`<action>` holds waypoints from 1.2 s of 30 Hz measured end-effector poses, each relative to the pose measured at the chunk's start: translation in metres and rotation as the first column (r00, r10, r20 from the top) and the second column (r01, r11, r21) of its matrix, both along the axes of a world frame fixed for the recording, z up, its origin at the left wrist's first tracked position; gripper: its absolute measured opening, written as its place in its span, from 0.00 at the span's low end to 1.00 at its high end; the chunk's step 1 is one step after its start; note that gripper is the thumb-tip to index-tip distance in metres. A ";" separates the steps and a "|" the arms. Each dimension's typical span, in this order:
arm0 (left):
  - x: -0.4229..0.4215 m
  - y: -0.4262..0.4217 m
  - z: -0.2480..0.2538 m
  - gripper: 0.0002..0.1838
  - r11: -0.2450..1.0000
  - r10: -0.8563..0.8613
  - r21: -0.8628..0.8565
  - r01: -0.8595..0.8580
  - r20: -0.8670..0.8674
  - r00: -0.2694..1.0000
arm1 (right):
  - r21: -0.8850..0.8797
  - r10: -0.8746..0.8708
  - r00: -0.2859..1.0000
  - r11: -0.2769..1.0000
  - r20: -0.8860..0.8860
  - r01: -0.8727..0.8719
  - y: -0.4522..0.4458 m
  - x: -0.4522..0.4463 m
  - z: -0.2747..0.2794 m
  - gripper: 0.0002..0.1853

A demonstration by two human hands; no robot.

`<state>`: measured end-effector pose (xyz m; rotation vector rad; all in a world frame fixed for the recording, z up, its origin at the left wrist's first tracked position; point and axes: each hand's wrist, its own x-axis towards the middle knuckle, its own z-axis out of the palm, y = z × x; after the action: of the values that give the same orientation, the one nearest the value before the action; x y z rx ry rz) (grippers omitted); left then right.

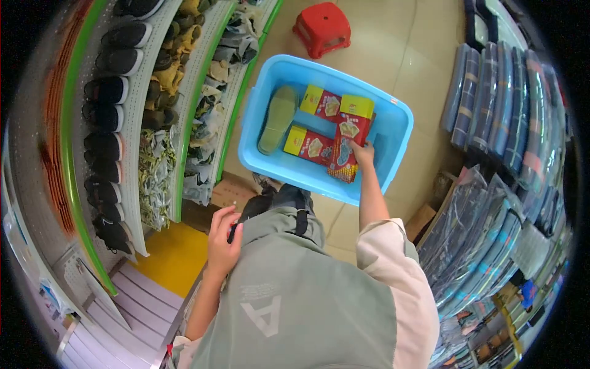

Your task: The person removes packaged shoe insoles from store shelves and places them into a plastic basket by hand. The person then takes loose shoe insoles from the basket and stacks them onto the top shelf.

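Note:
A light blue plastic tub (249, 132) lies in front of my body, over the tiled floor. Inside it are a pale green insole (278, 120) and several red and yellow packets. My right hand (364, 154) reaches into the tub and grips the edge of the long red packet (349, 128), which overlaps two smaller ones, an upper packet (319, 103) and a lower packet (307, 145). Near my waist on the left, my left hand (225, 237) is raised with its fingers curled around a small black object (232, 233), too small to make out.
Shelves on the left hold dark shoes (110, 117) and bagged goods (206, 117). A red stool (322, 29) stands beyond the tub. Folded plastic-wrapped textiles (501, 104) line the right side, with a cardboard box (233, 190) by my feet.

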<state>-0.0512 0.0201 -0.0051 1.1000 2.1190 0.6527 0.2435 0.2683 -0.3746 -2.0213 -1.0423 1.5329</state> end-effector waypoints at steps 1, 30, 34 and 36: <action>-0.001 -0.003 0.001 0.11 1.000 0.027 0.003 -0.027 0.019 0.999 | -0.004 -0.028 0.997 1.000 -0.076 0.028 -0.002 -0.002 0.018 0.36; -0.190 -0.220 0.119 0.34 0.459 0.440 0.417 -0.784 0.660 0.609 | 0.605 0.669 -0.149 0.526 -0.728 -0.598 -0.238 -0.403 0.418 0.39; -0.230 -0.283 0.153 0.31 0.242 0.630 0.398 -0.885 0.629 0.455 | 0.571 0.697 -0.059 0.532 -0.714 -0.625 -0.264 -0.406 0.400 0.35; -0.252 -0.299 0.164 0.30 0.146 0.619 0.416 -0.897 0.669 0.411 | 0.502 0.673 0.008 0.558 -0.739 -0.661 -0.270 -0.399 0.391 0.33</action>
<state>-0.3027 -0.2788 0.1591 -0.0532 1.9557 2.2399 -0.1553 -0.0019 0.0166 -0.1465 -1.5023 2.5641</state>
